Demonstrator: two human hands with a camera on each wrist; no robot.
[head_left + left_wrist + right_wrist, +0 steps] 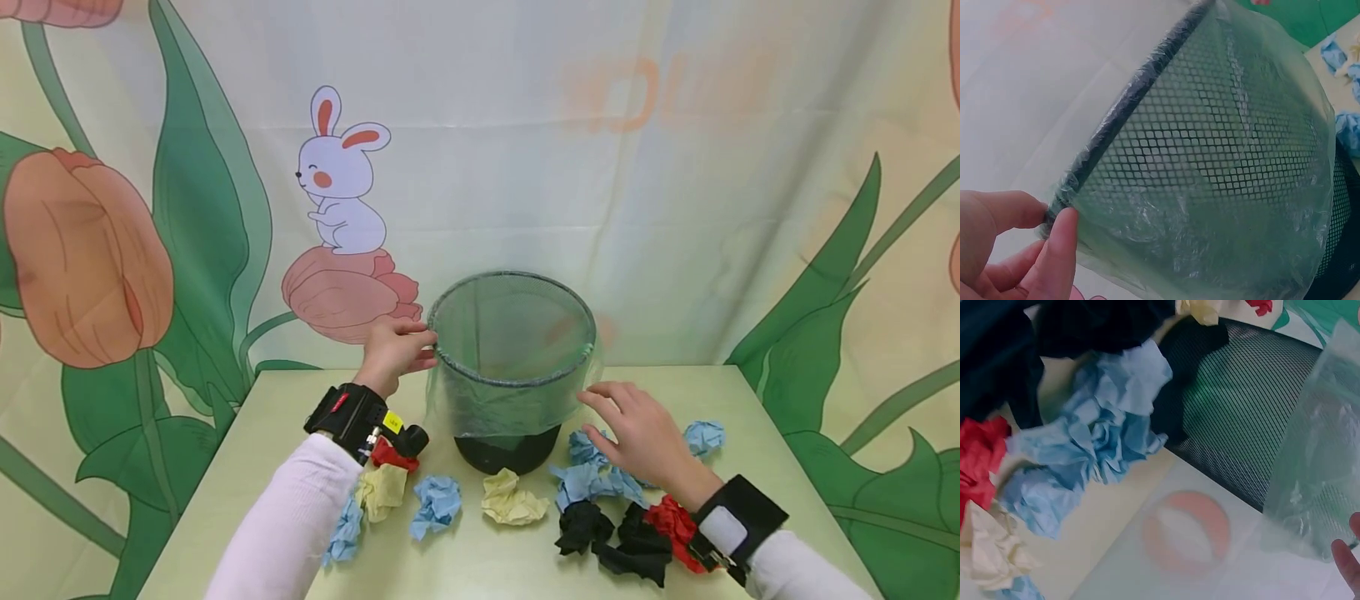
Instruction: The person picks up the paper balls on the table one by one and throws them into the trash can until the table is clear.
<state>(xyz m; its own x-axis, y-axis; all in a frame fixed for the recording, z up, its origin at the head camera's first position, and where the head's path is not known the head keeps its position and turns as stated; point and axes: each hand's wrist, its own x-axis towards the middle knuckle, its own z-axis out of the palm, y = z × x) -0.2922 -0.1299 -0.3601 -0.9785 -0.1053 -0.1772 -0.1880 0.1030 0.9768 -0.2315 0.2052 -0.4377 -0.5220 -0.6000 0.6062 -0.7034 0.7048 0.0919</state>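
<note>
A black mesh wastebasket [508,454] stands at the table's back edge, its lower part bare. A thin green plastic bag [517,408] lines it, folded over the rim and hanging down outside. My left hand [396,354] is at the rim's left side. In the left wrist view, the fingertips [1063,234] of that hand pinch the bag-covered rim [1129,94]. My right hand [641,433] is by the basket's right side, fingers loosely bent and holding nothing. Only its fingertips [1344,562] show in the right wrist view, close to the bag's edge.
Crumpled paper balls lie around the basket: several blue [437,504], cream ones [513,500], black ones [637,546] and red ones [675,529]. The pale table [247,467] meets a printed curtain [510,167] behind the basket.
</note>
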